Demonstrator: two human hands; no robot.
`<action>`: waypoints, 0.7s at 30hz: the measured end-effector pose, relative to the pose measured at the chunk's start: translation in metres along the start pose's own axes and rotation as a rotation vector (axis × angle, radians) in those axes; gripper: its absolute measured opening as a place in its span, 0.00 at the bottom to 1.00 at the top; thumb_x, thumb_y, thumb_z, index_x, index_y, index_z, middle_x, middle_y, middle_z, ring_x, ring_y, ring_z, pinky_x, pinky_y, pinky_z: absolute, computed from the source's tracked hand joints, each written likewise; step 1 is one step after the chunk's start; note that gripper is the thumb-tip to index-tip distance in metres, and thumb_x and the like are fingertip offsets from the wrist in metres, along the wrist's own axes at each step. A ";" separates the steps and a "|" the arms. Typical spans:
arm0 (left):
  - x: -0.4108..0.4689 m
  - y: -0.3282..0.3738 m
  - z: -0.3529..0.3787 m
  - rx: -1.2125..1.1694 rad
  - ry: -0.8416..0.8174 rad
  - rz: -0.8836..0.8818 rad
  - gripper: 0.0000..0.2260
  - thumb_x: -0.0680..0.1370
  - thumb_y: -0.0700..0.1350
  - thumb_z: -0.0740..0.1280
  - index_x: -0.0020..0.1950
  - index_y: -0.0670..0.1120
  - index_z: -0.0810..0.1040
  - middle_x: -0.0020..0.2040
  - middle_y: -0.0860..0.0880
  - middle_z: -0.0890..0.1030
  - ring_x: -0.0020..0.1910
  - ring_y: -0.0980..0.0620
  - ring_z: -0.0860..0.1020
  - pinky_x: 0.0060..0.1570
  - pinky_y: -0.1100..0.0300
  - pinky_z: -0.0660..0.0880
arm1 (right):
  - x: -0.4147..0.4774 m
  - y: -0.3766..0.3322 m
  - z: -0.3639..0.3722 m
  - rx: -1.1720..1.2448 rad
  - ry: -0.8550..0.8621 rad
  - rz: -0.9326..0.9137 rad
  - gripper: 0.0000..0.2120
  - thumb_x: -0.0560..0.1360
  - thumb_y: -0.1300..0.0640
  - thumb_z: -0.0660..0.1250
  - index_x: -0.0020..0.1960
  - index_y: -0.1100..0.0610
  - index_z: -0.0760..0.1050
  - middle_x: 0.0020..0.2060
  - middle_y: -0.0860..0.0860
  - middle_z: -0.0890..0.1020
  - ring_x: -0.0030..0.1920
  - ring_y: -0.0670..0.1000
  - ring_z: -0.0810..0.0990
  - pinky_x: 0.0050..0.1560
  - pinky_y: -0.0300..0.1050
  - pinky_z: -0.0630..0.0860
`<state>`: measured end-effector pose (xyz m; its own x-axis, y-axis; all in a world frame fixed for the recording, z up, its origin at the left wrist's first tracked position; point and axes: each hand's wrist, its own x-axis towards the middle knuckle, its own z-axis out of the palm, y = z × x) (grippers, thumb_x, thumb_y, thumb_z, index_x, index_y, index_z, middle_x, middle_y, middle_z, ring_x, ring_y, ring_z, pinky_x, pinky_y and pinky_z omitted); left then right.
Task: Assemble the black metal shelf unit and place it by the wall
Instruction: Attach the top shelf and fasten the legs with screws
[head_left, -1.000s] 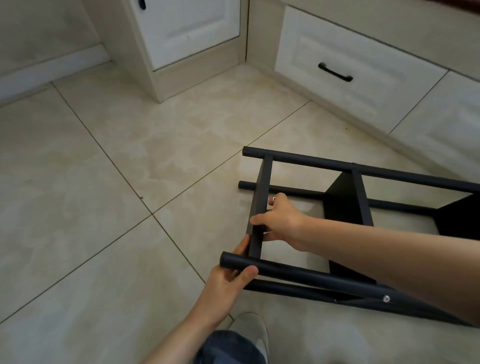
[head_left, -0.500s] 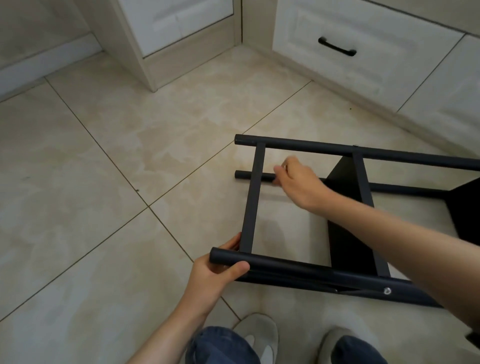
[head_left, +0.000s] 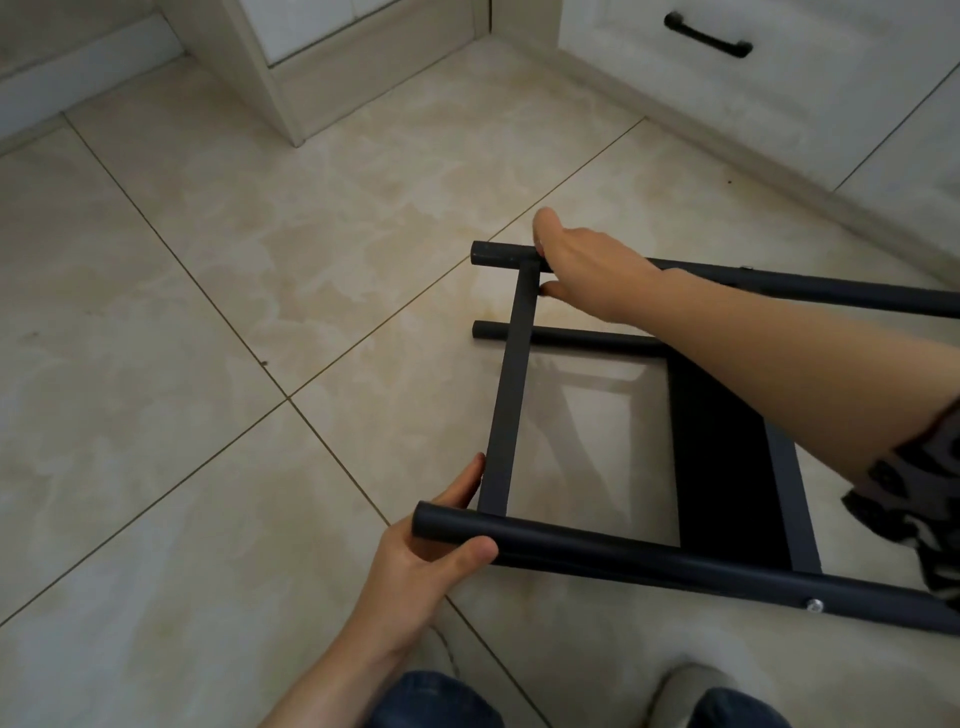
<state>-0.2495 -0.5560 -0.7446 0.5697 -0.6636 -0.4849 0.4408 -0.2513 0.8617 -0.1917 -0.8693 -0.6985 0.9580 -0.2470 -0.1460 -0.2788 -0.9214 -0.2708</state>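
Head view: shelf unit (head_left: 511, 395) lies on its side on the floor (head_left: 208, 312), long axis running to your right, your left grip (head_left: 421, 561) clasped round the near post (head_left: 623, 556), right grip (head_left: 587, 265) wrapped over the far post (head_left: 779, 283), both at its left end, so lifting likely starts there.

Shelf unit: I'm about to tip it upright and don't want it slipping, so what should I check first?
1. Left grip on near tube: ok, thumb and fingers wrap its end.
2. Right grip on far tube: ok, curled over it beside the crossbar.
3. Screw in near tube: present; tightness cannot tell.
4. Shoe out from under the shelf unit: ok.
5. Floor tiles to the left: ok, bare.
6. Unit's other end: cannot tell, out of frame.
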 end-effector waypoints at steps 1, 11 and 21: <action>0.002 -0.001 -0.001 -0.014 -0.010 0.000 0.32 0.61 0.53 0.83 0.64 0.58 0.81 0.69 0.53 0.79 0.68 0.55 0.77 0.59 0.67 0.75 | 0.003 0.001 -0.001 0.007 0.007 0.010 0.17 0.79 0.59 0.67 0.53 0.57 0.57 0.40 0.59 0.75 0.35 0.58 0.71 0.37 0.53 0.70; 0.005 0.002 -0.017 0.069 -0.050 0.050 0.35 0.60 0.46 0.82 0.67 0.56 0.80 0.69 0.54 0.79 0.70 0.54 0.75 0.71 0.51 0.71 | 0.016 -0.001 0.002 0.050 0.017 0.063 0.22 0.77 0.53 0.71 0.53 0.57 0.57 0.34 0.55 0.69 0.31 0.54 0.67 0.32 0.50 0.66; 0.071 0.092 -0.005 0.452 -0.191 -0.002 0.33 0.75 0.60 0.72 0.77 0.56 0.65 0.75 0.60 0.69 0.72 0.61 0.70 0.71 0.59 0.68 | 0.011 0.007 0.007 0.192 0.031 0.085 0.17 0.78 0.59 0.68 0.54 0.58 0.60 0.42 0.59 0.75 0.42 0.62 0.77 0.44 0.59 0.76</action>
<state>-0.1652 -0.6227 -0.7004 0.4132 -0.7697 -0.4867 0.0725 -0.5050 0.8601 -0.1834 -0.8765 -0.7088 0.9314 -0.3329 -0.1472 -0.3632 -0.8234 -0.4359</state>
